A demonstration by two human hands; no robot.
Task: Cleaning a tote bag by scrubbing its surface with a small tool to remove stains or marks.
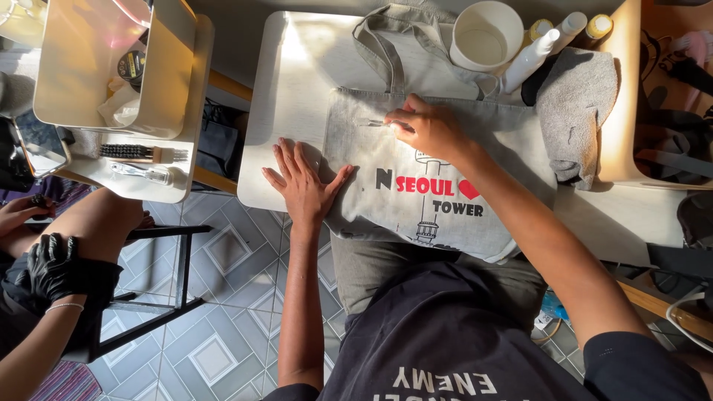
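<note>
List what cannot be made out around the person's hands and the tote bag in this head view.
- Tool in right hand: the fingers hide most of it, and the clear tip is too small to identify.
- Tote bag: near edge hidden by the person's lap.
- White cup: contents washed out.
- Left hand: covers the bag's left edge.

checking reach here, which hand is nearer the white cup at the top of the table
Right. The right hand rests on the upper part of the grey tote bag, just below the white cup. The left hand lies flat at the bag's left edge, lower and farther away.
</note>
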